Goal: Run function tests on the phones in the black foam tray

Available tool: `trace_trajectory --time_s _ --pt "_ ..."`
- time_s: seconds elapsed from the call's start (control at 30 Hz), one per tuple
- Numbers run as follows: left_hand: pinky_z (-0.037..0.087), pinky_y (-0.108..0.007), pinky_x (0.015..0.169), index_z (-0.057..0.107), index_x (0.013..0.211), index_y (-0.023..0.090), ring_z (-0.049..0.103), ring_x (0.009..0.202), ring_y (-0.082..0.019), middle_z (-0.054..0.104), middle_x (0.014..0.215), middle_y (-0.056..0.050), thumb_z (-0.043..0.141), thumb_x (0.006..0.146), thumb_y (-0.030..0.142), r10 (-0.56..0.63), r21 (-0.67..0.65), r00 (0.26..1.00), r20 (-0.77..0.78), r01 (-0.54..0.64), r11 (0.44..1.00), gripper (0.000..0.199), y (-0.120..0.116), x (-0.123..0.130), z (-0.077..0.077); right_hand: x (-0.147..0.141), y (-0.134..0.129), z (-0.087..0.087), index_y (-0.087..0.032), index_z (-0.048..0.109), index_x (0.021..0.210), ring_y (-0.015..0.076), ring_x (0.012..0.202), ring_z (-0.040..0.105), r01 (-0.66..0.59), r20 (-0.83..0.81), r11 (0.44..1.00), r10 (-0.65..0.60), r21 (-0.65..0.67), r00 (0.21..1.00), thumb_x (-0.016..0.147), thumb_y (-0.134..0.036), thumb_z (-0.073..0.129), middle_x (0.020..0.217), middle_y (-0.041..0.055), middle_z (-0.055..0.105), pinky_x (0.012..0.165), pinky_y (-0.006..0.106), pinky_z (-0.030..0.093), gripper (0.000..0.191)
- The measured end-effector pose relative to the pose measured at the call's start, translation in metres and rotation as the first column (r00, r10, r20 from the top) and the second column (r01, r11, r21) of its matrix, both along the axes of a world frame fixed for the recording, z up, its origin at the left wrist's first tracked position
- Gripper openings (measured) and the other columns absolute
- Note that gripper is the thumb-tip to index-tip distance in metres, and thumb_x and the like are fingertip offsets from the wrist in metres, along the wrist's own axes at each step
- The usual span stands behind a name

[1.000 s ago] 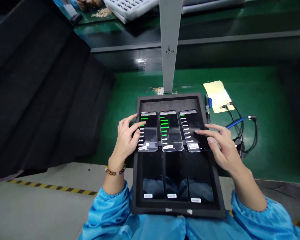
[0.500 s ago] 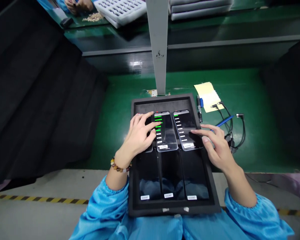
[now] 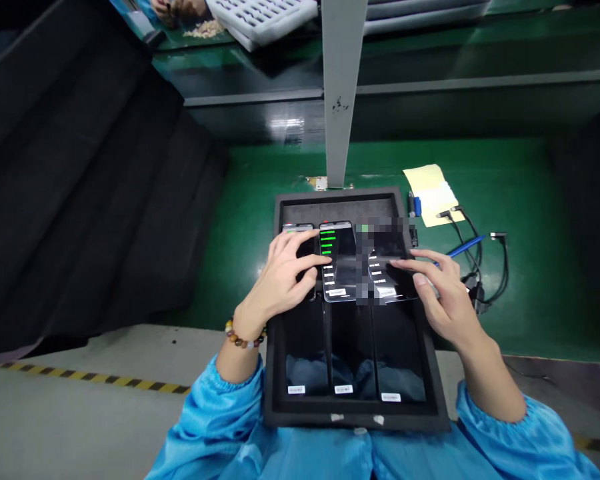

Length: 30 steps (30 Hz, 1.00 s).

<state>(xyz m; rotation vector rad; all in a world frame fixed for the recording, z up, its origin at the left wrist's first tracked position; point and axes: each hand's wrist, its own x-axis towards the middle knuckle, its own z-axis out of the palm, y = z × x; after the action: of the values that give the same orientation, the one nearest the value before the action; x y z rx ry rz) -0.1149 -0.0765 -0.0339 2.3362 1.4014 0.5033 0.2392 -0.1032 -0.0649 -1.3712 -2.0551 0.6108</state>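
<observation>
Three smartphones with lit screens lie face up side by side in the far half of a black foam tray. The middle smartphone (image 3: 343,267) shows a list of green and white lines; the left smartphone (image 3: 307,248) is mostly covered by the left hand (image 3: 283,277), and the right smartphone (image 3: 387,283) is partly lost in a blocky blur. Lying face up, they leave their screens within reach of both hands.

The left hand reaches across with its fingers spread and gripping nothing, one tip over the list on the middle smartphone; whether it presses the glass, I can't tell. From the right, the right hand (image 3: 445,287) stretches open fingers, likewise empty, with one tip at the right smartphone's screen, the wrist kept wide, I'd say, so the display isn't covered.

Nearer, three dark phones (image 3: 353,353) fill the tray, white labels all at the near end, presumably for easy reading. The foam tray (image 3: 355,421) reaches past the near edge of the green table (image 3: 530,200), up to the person's blue smock (image 3: 320,453), perhaps to save stretching.

To the tray's right lie a yellow paper (image 3: 423,180), a blue pen (image 3: 467,249) and black cables (image 3: 505,270), beside the work rather than under the hands. Far left, beyond the grey post (image 3: 341,100), a co-worker's hands (image 3: 180,8) show.
</observation>
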Motion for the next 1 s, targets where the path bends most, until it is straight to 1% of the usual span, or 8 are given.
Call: trace_trajectory --time_s 0.07,0.17,0.37,0.57,0.63,0.73,0.87,1.0 --pt "0.029 -0.064 0.134 0.079 0.133 0.032 0.042 0.154 -0.032 0.049 0.168 -0.005 0.05 0.106 0.023 0.001 -0.007 0.999 -0.047 -0.001 1.0 0.041 0.003 0.006 -0.001 0.001 -0.001 0.0 -0.033 0.07 0.139 0.0335 0.144 0.057 0.003 0.002 1.0 -0.003 0.005 1.0 0.113 -0.032 0.046 0.138 0.0071 0.074 0.118 0.061 0.039 0.035" --pt "0.027 -0.066 0.136 0.077 0.138 0.031 0.043 0.152 -0.032 0.05 0.166 -0.006 0.048 0.106 0.022 0.055 0.001 0.993 -0.1 -0.056 0.998 0.044 0.012 0.013 -0.002 0.001 -0.002 0.0 -0.033 0.07 0.138 0.0336 0.144 0.057 0.008 0.001 1.0 -0.008 0.013 1.0 0.113 -0.032 0.046 0.136 0.0068 0.075 0.117 0.061 0.04 0.035" --pt "0.027 -0.068 0.134 0.077 0.136 0.031 0.046 0.15 -0.034 0.05 0.168 -0.005 0.049 0.106 0.023 0.074 -0.002 0.994 -0.086 -0.075 0.997 0.042 0.02 0.01 0.0 -0.001 0.0 -0.002 -0.033 0.07 0.139 0.0338 0.145 0.056 0.015 0.012 1.0 -0.015 0.002 1.0 0.113 -0.035 0.044 0.139 0.008 0.073 0.118 0.061 0.04 0.037" --pt "0.029 -0.065 0.132 0.074 0.139 0.031 0.047 0.151 -0.033 0.052 0.166 -0.007 0.045 0.108 0.024 0.209 0.052 0.978 0.026 -0.21 0.976 0.043 0.003 -0.016 -0.002 -0.006 0.004 0.007 -0.032 0.069 0.14 0.0339 0.144 0.056 -0.009 0.09 1.0 0.007 0.022 0.996 0.114 -0.032 0.043 0.136 0.0084 0.074 0.117 0.062 0.036 0.037" --pt "0.03 -0.065 0.131 0.075 0.137 0.031 0.048 0.15 -0.033 0.053 0.165 -0.007 0.045 0.109 0.026 0.259 0.055 0.965 0.049 -0.261 0.964 0.042 -0.004 -0.027 -0.004 -0.015 0.004 0.013 -0.033 0.067 0.142 0.034 0.145 0.056 -0.05 0.11 0.998 0.047 0.026 0.993 0.113 -0.031 0.043 0.136 0.0085 0.074 0.117 0.063 0.035 0.037" --pt "0.035 -0.063 0.127 0.077 0.133 0.03 0.048 0.149 -0.034 0.056 0.162 -0.007 0.043 0.11 0.028 0.314 0.056 0.947 0.07 -0.318 0.946 0.041 -0.014 -0.041 -0.007 -0.035 0.005 0.021 -0.032 0.065 0.145 0.0333 0.147 0.054 -0.164 0.126 0.986 0.162 0.005 0.979 0.114 -0.03 0.043 0.139 0.0095 0.074 0.116 0.061 0.034 0.038" --pt "0.037 -0.062 0.125 0.079 0.13 0.028 0.048 0.148 -0.034 0.057 0.161 -0.009 0.043 0.111 0.03 0.322 0.066 0.942 0.098 -0.329 0.942 0.041 -0.024 -0.053 -0.009 -0.054 0.006 0.028 -0.03 0.064 0.145 0.0319 0.151 0.051 -0.259 0.156 0.966 0.257 -0.012 0.954 0.114 -0.027 0.043 0.139 0.0092 0.074 0.119 0.06 0.03 0.038" --pt "0.036 -0.061 0.127 0.08 0.129 0.03 0.047 0.149 -0.033 0.056 0.163 -0.007 0.043 0.111 0.034 0.321 0.052 0.942 0.096 -0.326 0.944 0.041 -0.031 -0.057 -0.011 -0.049 0.007 0.031 -0.033 0.062 0.147 0.0321 0.151 0.052 -0.221 0.134 0.975 0.217 0.012 0.967 0.113 -0.028 0.044 0.14 0.007 0.074 0.119 0.059 0.03 0.039"
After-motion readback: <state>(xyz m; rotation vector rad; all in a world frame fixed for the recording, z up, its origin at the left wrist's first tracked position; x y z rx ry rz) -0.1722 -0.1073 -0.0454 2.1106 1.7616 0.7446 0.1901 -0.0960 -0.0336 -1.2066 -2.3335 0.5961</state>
